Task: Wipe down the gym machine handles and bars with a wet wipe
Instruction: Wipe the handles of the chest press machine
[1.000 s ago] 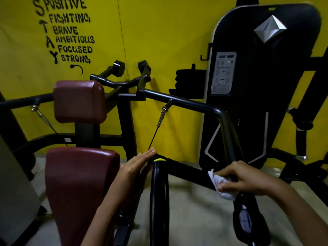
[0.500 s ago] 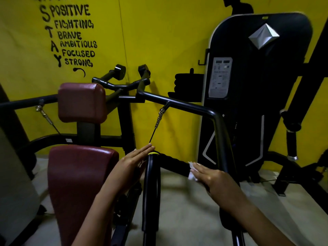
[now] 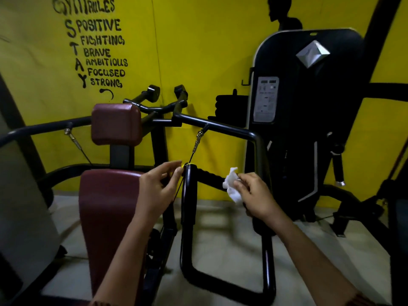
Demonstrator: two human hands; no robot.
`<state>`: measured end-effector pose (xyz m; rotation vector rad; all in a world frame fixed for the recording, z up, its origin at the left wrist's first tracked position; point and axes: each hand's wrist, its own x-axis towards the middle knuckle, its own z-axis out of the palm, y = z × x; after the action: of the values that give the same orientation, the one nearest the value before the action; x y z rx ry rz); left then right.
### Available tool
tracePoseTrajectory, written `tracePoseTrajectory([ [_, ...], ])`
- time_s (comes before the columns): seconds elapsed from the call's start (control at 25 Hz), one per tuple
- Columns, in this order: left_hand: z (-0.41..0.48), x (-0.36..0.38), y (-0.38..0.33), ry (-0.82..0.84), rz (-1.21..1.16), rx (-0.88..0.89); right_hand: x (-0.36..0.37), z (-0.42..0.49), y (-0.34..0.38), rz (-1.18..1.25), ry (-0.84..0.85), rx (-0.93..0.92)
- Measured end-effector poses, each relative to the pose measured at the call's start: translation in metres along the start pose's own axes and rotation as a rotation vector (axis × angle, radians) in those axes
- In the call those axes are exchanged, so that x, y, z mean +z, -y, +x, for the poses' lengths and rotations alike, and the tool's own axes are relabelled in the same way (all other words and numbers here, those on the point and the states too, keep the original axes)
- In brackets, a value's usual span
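right grip (image 3: 258,199) pinches crumpled white wipe (image 3: 230,184) | left grip (image 3: 154,188) touches glossy handle (image 3: 189,195)

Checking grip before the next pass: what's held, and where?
Right hand pinches the wet wipe by its right edge. Left hand holds nothing; fingertips touch the upright handle near its top.

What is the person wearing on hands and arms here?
Left hand and right hand are bare, with no gloves, rings or watch visible. The forearms are uncovered; a reddish-brown sleeve edge shows on each arm at the bottom of the frame.
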<state>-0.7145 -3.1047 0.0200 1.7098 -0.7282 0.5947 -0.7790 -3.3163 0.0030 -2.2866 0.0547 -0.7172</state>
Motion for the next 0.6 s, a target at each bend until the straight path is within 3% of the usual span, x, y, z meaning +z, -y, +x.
tracePoseTrajectory([
  [0.32,-0.085,0.026,-0.064,0.261,-0.125,-0.143,-0.039,-0.122,0.057,0.018,-0.296,0.165],
  [0.6,-0.164,0.053,-0.137,0.580,-0.152,-0.019,-0.106,-0.262,0.082,-0.349,-0.373,0.289],
])
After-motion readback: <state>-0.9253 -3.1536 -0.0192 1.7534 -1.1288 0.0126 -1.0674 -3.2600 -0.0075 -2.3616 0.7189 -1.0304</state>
